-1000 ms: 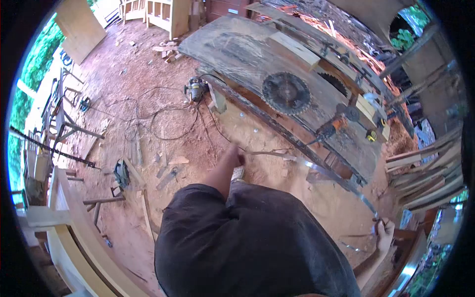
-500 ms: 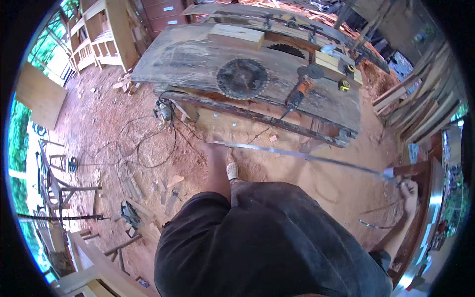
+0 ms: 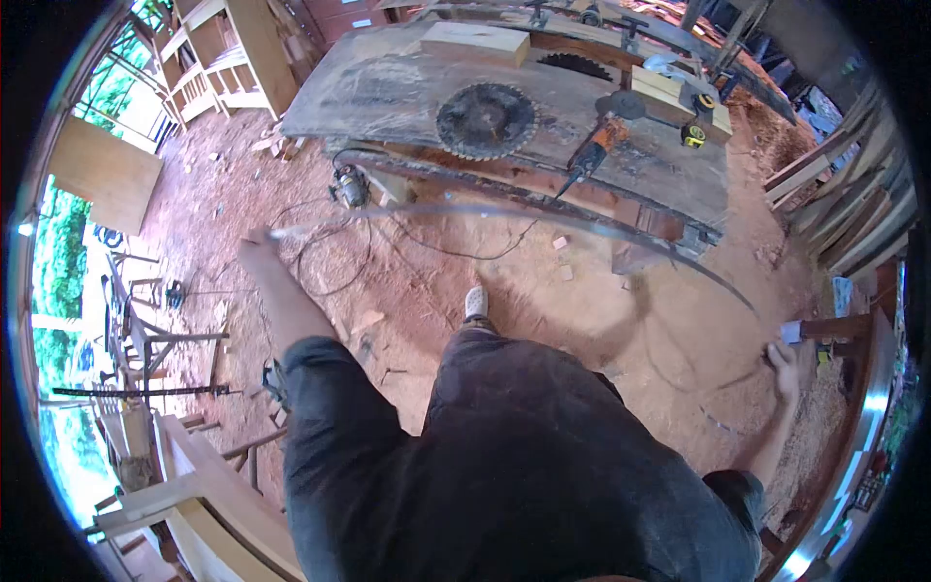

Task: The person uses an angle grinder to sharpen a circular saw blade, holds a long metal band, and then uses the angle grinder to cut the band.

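A long, thin, flexible metal strip (image 3: pixel 475 210) spans the view in front of me, blurred and bowed upward. My left hand (image 3: pixel 257 247) is closed around its left end, out over the sawdust floor with the arm extended. On the right, the strip curves down toward my right hand (image 3: pixel 784 371), whose fingers look curled on it; the exact grip is small and partly hidden. Below and left of that hand, a faint loop of the strip hangs near the floor. The right hand is close to a wooden piece with a pale end (image 3: pixel 793 333).
Ahead stands a worn workbench (image 3: pixel 388 92) bearing a circular saw blade (image 3: pixel 487 121), an angle grinder (image 3: pixel 593 150), a yellow tape measure (image 3: pixel 693 134) and a wood block (image 3: pixel 475 44). A corded power tool (image 3: pixel 351 184) lies on the floor. Planks (image 3: pixel 853 209) lean at right.
My left hand has swung left and away from me with the strip's end, bowing the strip upward. The right hand has shifted slightly left. The view has tilted and moved a little.
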Demonstrator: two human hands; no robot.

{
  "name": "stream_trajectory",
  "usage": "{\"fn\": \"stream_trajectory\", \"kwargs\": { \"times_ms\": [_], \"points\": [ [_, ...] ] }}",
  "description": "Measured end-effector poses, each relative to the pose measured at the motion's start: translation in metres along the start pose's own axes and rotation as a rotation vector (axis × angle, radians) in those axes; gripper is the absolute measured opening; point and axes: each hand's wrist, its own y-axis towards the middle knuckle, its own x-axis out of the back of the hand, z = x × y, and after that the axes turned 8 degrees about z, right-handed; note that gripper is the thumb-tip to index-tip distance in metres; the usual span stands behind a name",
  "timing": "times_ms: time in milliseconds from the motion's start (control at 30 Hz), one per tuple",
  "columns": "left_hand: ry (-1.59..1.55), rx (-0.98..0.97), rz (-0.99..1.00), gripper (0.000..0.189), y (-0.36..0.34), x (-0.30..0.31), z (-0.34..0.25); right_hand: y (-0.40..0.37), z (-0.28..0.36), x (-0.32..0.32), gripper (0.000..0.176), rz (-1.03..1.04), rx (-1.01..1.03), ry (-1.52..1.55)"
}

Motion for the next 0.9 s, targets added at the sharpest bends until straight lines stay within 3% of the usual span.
{"fn": "stream_trajectory", "kwargs": {
  "times_ms": [67,100,167,233,300,333,367,400,433,533,600,633,700,767,833,900],
  "points": [
    [0.035,-0.099,0.023,0.052,0.098,0.045,0.03,0.026,-0.001,-0.045,0.026,0.248,-0.089,-0.178],
    [0.065,-0.284,-0.064,0.039,0.085,0.1,-0.013,0.035,0.007,-0.072,0.027,0.257,-0.034,-0.293],
    [-0.216,-0.207,-0.009,0.022,0.091,0.164,-0.065,0.048,0.034,-0.127,0.029,0.226,0.013,-0.386],
    [-1.183,-0.616,0.336,0.018,0.327,0.124,0.049,0.065,0.051,-0.155,0.03,0.183,0.015,-0.375],
    [-1.683,-0.189,0.307,0.024,0.159,0.194,-0.099,0.089,0.056,-0.179,0.03,0.047,0.453,-0.298],
    [-1.399,-0.25,0.166,0.026,0.112,0.193,-0.137,0.095,0.072,-0.194,0.03,0.054,0.465,-0.305],
    [-1.109,-0.302,0.036,0.028,0.091,0.191,-0.158,0.094,0.093,-0.217,0.03,0.011,0.449,0.098],
    [-1.133,-0.314,0.074,0.031,0.094,0.179,-0.165,0.094,0.116,-0.24,0.031,-0.031,0.426,0.504],
    [-1.158,-0.327,0.113,0.035,0.099,0.164,-0.169,0.093,0.141,-0.261,0.031,-0.027,0.442,0.503],
    [-0.758,-0.487,0.084,0.045,0.085,0.13,-0.183,0.079,0.21,-0.328,0.036,0.204,0.574,1.012],
    [-0.578,-0.579,0.143,0.049,0.061,0.114,-0.195,0.073,0.244,-0.384,0.045,0.101,0.439,1.127],
    [-0.548,-0.588,0.227,0.05,0.037,0.117,-0.199,0.074,0.254,-0.411,0.048,0.193,0.469,1.142],
    [-0.348,-0.913,0.09,0.039,0.028,0.078,-0.187,0.077,0.272,-0.465,0.053,0.32,0.513,1.159],
    [-0.445,-1.021,0.347,0.025,0.013,0.052,-0.168,0.089,0.281,-0.51,0.062,0.426,0.543,1.143],
    [-0.342,-1.022,0.514,0.017,0.0,0.011,-0.153,0.092,0.299,-0.548,0.068,0.373,0.509,1.049],
    [-0.44,-1.154,0.553,0.016,-0.021,-0.02,-0.14,0.093,0.315,-0.576,0.066,0.307,0.459,1.122]
  ]
}}
